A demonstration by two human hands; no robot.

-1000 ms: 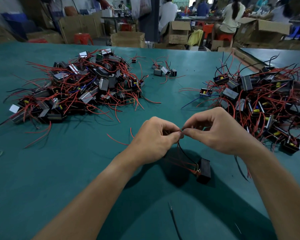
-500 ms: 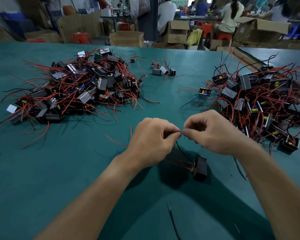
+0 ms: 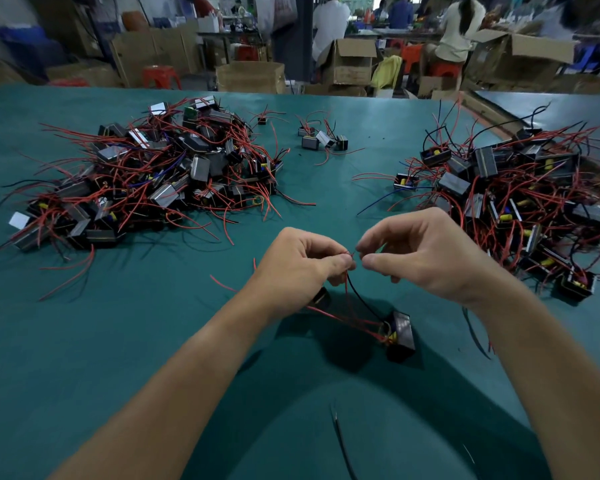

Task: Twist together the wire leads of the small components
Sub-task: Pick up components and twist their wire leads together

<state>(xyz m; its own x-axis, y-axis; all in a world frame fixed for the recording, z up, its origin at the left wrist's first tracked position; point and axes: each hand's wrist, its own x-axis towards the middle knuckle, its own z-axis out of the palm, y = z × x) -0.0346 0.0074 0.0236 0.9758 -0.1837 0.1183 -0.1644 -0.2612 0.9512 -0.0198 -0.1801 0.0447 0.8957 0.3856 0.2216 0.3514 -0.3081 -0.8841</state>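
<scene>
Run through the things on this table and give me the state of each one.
Left hand: pinches the wire leads.
Right hand: fingers curled beside the lead tips, contact unclear.
Black component: tethered by its leads below the hands.
Left pile: heaped, wires tangled.
Right pile: heaped, wires tangled.
Cardboard box: flaps open.
Loose black wire: lying flat, untouched.

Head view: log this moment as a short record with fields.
left hand: pinches the leads near their ends
right hand: fingers curled beside the lead ends; contact unclear
component: black, below the hands, joined to the leads
left pile, right pile: components with red wires, on the table
</scene>
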